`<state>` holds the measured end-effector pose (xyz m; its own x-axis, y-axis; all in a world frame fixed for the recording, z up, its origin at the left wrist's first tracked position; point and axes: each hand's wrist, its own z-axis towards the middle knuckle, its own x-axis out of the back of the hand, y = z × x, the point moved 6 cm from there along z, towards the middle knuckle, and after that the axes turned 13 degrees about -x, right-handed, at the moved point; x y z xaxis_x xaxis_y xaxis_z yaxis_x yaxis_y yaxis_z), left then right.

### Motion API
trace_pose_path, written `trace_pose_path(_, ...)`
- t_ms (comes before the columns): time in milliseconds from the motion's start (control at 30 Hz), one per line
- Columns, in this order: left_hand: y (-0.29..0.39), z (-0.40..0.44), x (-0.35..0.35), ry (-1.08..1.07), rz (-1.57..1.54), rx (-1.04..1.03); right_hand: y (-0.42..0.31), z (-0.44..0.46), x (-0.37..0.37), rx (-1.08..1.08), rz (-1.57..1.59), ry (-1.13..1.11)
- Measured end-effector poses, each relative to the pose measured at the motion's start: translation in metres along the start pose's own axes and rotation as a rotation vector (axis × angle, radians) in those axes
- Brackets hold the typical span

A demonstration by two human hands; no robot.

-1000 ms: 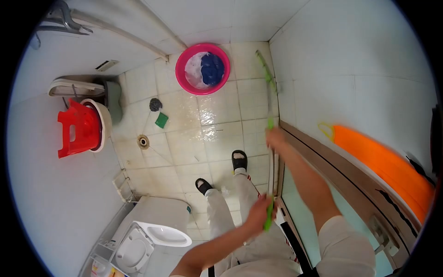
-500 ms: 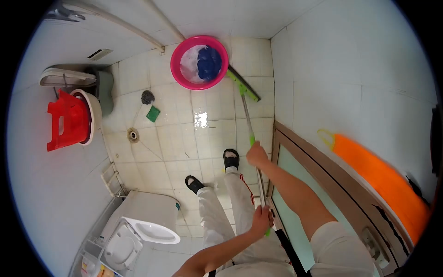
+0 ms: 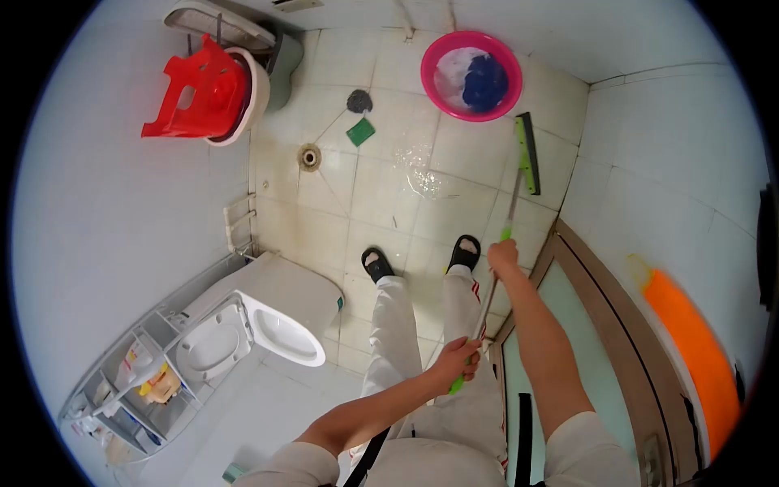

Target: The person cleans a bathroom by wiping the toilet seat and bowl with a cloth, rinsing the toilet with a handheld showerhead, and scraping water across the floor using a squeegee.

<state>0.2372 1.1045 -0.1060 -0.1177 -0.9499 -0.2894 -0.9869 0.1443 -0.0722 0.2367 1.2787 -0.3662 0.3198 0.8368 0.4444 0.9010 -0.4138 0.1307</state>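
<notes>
A floor squeegee (image 3: 529, 154) with a green head, black rubber blade and metal pole lies across the right of the head view, its head at the tiled floor. My right hand (image 3: 503, 256) is wrapped round the pole just below its upper green collar. Lower down, near the green end of the handle, my left hand (image 3: 456, 364) is closed round it in front of my legs. Just left of the squeegee head stands a pink basin (image 3: 431, 94) with white suds and dark blue cloth in it. A small gap separates the two.
A floor drain (image 3: 309, 157), green scouring pad (image 3: 360, 131) and grey scrubber (image 3: 359, 101) are on the wet tiles. A red stool (image 3: 197, 93) leans in a pale basin at upper left. The toilet (image 3: 284, 333) is left; a brown-framed door (image 3: 568, 357) and orange cloth (image 3: 690, 333) are right.
My view has turned, so the room appears shifted right and rotated. The squeegee head has come away from the pink basin and swung to another angle. Both hands keep hold of the pole.
</notes>
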Motion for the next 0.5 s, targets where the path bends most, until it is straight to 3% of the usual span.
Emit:
trace_pose_path(167,-0.008,-0.056,0.066,0.073,-0.02,-0.035,0.008,-0.109,-0.064,0.026,-0.085,-0.18)
trace_pose_path(400,-0.004,-0.117,0.143,0.14,0.062,-0.066,0.032,-0.172,-0.167,0.067,0.128,-0.394)
trace_pose_path(500,-0.019,-0.134,0.149,-0.026,0.047,-0.083,0.058,-0.184,-0.166,0.127,0.229,-0.51)
